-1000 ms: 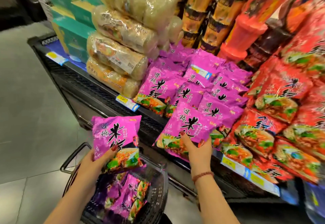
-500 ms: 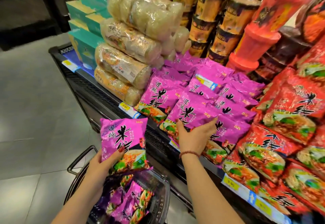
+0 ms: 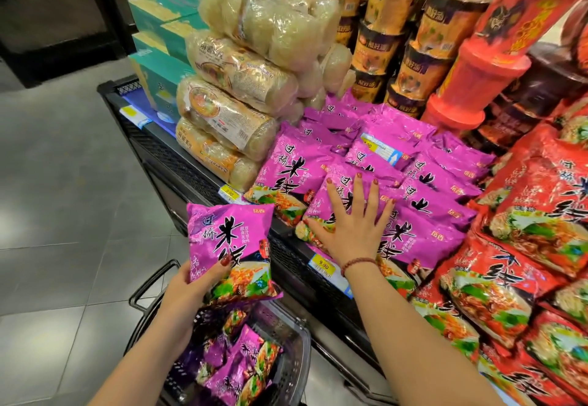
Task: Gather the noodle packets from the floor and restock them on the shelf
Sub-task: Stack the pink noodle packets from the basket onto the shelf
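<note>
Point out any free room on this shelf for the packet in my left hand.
Only a narrow black strip along the front edge, before the clear noodle rolls and teal boxes, is bare. The purple packets, under the right hand, and red packets overlap tightly.

One wide-angle view, from a camera worn on the person's head, looking forward and down along both forearms. It faces a store shelf (image 3: 178, 163) at close range — near enough that print on the purple noodle packet (image 3: 229, 237) in the left hand (image 3: 186, 291) reads clearly. The right hand (image 3: 350, 230) sits mid-frame, a basket (image 3: 297, 351) directly below, grey floor (image 3: 63, 182) to the left.
</note>
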